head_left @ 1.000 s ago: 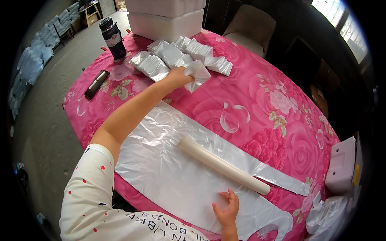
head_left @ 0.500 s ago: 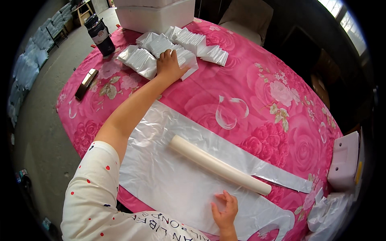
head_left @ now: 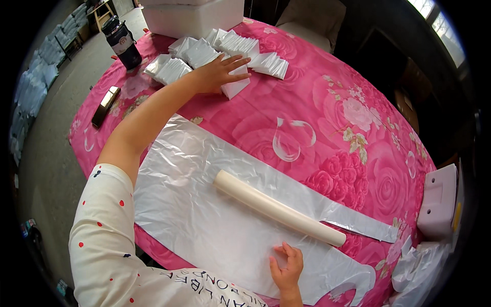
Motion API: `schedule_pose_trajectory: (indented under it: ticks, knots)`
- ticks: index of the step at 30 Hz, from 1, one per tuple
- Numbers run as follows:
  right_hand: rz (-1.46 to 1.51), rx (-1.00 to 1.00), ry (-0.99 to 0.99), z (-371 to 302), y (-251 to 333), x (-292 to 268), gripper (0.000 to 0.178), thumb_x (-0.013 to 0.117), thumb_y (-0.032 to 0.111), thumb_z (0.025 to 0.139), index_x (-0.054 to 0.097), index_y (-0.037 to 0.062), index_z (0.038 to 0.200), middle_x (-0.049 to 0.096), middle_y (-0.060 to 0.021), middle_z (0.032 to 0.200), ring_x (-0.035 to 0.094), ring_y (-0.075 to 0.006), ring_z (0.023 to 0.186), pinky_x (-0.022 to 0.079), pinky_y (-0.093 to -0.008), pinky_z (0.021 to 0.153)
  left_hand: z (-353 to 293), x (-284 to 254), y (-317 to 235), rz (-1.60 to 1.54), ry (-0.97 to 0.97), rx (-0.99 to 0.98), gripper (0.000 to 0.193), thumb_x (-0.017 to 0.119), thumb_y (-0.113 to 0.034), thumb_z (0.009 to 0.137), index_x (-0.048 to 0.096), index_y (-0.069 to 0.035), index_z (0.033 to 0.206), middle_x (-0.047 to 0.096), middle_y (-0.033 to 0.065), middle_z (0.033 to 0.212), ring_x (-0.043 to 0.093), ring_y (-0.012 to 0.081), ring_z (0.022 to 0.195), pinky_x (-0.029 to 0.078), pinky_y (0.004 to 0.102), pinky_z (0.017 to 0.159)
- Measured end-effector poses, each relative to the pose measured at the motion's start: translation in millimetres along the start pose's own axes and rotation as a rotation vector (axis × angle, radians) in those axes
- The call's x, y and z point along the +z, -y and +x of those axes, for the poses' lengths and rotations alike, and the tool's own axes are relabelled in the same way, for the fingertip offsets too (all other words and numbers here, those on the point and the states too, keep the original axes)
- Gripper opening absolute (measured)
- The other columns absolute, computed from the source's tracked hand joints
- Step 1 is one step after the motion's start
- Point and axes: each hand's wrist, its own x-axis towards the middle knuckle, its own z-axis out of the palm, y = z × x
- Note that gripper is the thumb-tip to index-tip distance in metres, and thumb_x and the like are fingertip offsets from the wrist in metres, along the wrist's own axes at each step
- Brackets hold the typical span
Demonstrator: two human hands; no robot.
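Note:
My left hand (head_left: 221, 74) is stretched out to the far side of the table, fingers spread, over the near right part of a group of folded white plastic packets (head_left: 200, 52). Its fingertips lie over one stack; whether they press on it I cannot tell. Close to me a large white plastic carrier bag (head_left: 194, 204) lies flat, its cut handles toward the right. Diagonally across the bag rests a smooth cream-coloured tube (head_left: 279, 209). My right hand (head_left: 287, 267) is low over the bag, below the tube, thumb and fingers apart and slightly curled, with nothing in it.
A pink floral cloth (head_left: 245, 117) covers the round table. At the far left stand a dark bottle (head_left: 121, 43) and a dark oblong object (head_left: 106, 106); a white foam box (head_left: 192, 18) is behind the packets. A pale container (head_left: 438, 200) and crumpled plastic (head_left: 419, 271) lie at the right edge.
My left hand has gone from bent fingers on the stacks to spread fingers reaching right. The left arm has swung leftward, and more of the bag's left end shows. My right hand stays put.

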Motion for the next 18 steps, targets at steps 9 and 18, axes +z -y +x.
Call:
schedule_pose_trajectory:
  ticks: [9,18]
  knots:
    - [-0.044,-0.010,-0.014,7,14,-1,0.046,0.068,0.004,0.067,0.055,0.0038,0.111,0.065,-0.0067,0.088,0.056,-0.0220,0.082,0.045,-0.0322,0.076,12,32,8,0.054,-0.016,-0.133,0.067,0.071,-0.014,0.065,0.045,-0.009,0.127,0.029,0.0118,0.144,0.027,0.0291,0.134,0.030,0.0515,0.102]
    - [-0.057,-0.024,-0.017,7,12,1,0.044,0.067,0.003,0.066,0.056,0.0038,0.108,0.065,-0.0062,0.088,0.055,-0.0235,0.082,0.045,-0.0330,0.076,-29,30,-75,-0.974,-0.479,-0.954,0.088,0.057,-0.025,0.082,-0.001,0.008,0.139,-0.004,0.0245,0.148,-0.003,0.0329,0.139,0.003,0.0382,0.112]
